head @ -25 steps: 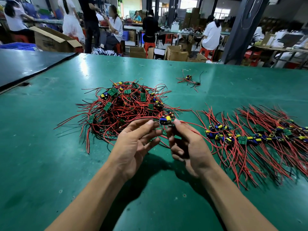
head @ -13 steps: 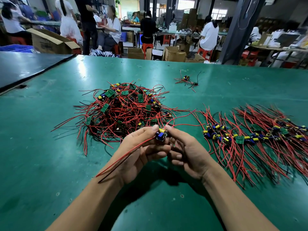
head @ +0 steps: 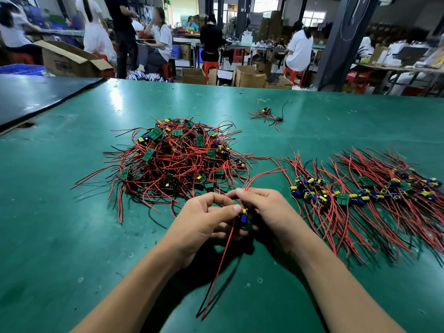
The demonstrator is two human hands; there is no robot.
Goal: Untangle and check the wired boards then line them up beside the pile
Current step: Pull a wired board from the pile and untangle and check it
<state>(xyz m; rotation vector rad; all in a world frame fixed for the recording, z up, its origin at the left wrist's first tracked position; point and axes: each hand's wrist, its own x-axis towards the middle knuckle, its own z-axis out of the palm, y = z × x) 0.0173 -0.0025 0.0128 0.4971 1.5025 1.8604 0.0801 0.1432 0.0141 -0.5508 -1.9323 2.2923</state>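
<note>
A tangled pile (head: 177, 159) of small green boards with red and black wires lies on the green table (head: 60, 224), ahead and left of my hands. To the right, a row of laid-out boards (head: 360, 195) stretches sideways with wires fanned toward me. Between them I hold one wired board (head: 243, 217) with blue and yellow parts. My left hand (head: 204, 224) pinches it with thumb and fingers. My right hand (head: 269, 212) grips its upper red wires, which arc up and right. Its lower red and black wires hang toward me.
A separate small wired board (head: 266, 114) lies farther back on the table, with a yellow rubber band (head: 198, 114) nearby. A dark table (head: 36, 97) adjoins at the left. Cardboard boxes (head: 69, 60) and seated people fill the workshop beyond the far edge.
Both hands pulled one board out of the pile's near edge and drew it toward me. Its wires now hang down between my forearms and arc up to the right.
</note>
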